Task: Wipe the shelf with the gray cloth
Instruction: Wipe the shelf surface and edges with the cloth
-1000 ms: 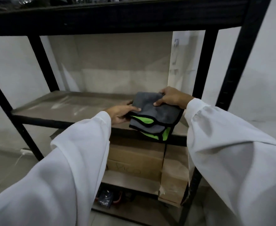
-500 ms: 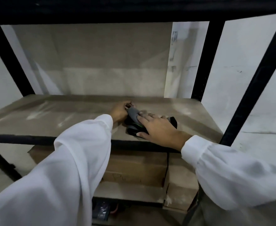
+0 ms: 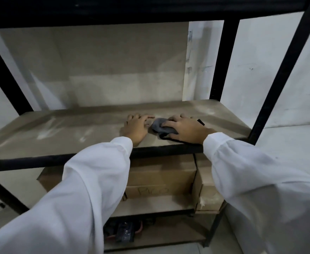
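The gray cloth (image 3: 158, 125), folded and edged in black, lies on the dusty brown shelf board (image 3: 68, 132) near its front right. My right hand (image 3: 185, 128) presses flat on top of the cloth and covers most of it. My left hand (image 3: 136, 126) rests on the bare board just left of the cloth, fingers spread, holding nothing. Pale dust smears mark the left part of the board.
Black metal uprights (image 3: 222, 59) and a black front rail (image 3: 58, 159) frame the shelf, with another shelf close overhead. Cardboard boxes (image 3: 159, 182) sit on the level below. A dark bundle (image 3: 126, 233) lies on the bottom level. White walls stand behind and right.
The cloth went from held in the air by both hands down onto the board. My left hand let go and now lies flat beside it. My right hand moved further in.
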